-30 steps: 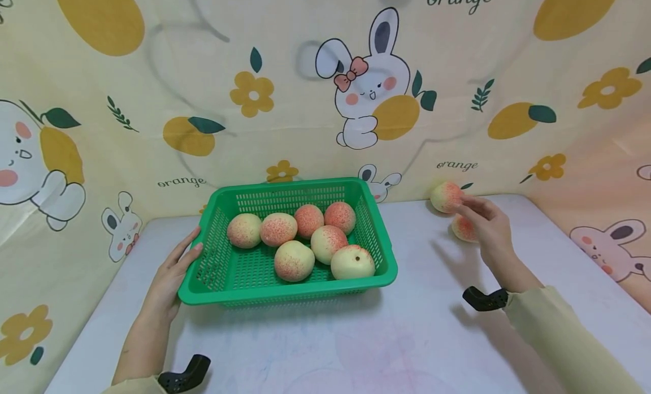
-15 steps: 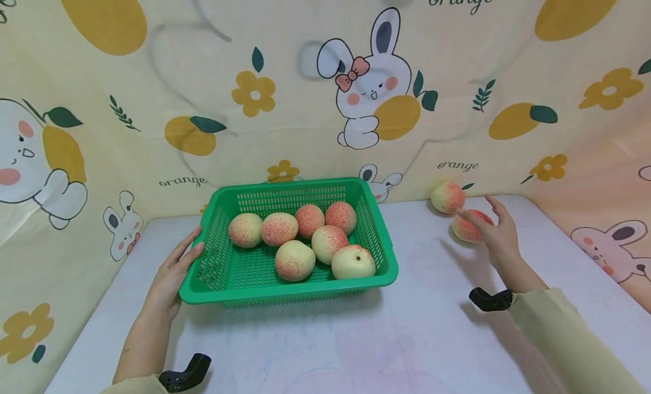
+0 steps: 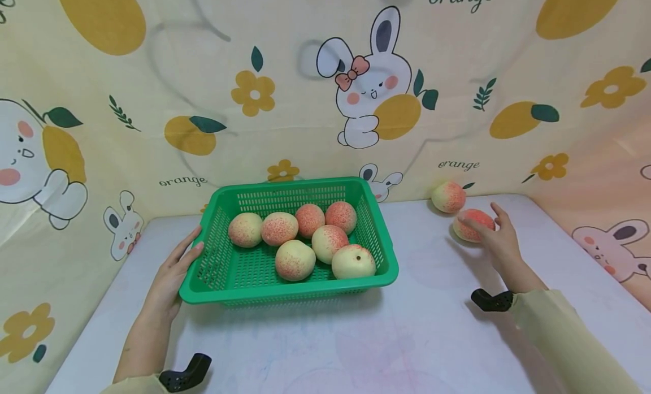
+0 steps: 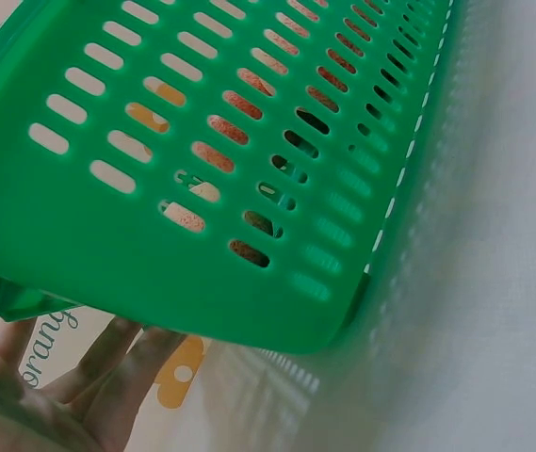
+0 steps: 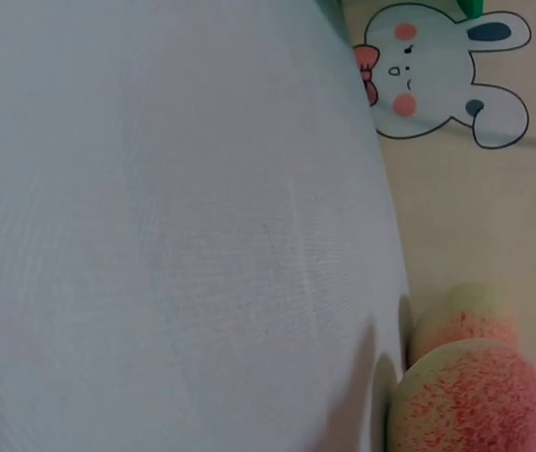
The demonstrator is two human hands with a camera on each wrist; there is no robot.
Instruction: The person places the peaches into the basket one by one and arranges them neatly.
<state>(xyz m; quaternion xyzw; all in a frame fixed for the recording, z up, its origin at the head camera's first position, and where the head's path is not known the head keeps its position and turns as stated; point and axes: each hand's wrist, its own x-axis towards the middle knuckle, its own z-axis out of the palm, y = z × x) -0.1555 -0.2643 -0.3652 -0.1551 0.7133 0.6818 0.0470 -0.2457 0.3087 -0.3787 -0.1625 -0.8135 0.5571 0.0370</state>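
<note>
My left hand (image 3: pixel 170 275) grips the left rim of a green plastic basket (image 3: pixel 224 295), thumb at the top of the rim. In the left wrist view, fingers (image 4: pixel 121 377) reach up under the rim beside the slotted wall. Several peaches (image 3: pixel 295 260) with red blush lie inside. On the right, my right hand (image 3: pixel 500 244) is at a red-blushed peach (image 3: pixel 475 227) on the table, thumb over its near side and fingers spread apart. Just behind that one sits a paler peach (image 3: pixel 447 197). The right wrist view shows both peaches, the nearer (image 5: pixel 475 405) partly cut off.
A white-covered table (image 3: pixel 325 349) carries everything. Behind it hangs a cream cloth (image 3: pixel 285 21) printed with rabbits, oranges and flowers, meeting the table's back edge close behind the basket and the two peaches. Black wrist-worn pieces (image 3: pixel 185 373) show at the cuffs.
My right hand has left the paler back peach and moved slightly right and down to the nearer peach, its fingers spreading. My left hand and the basket stay in place.
</note>
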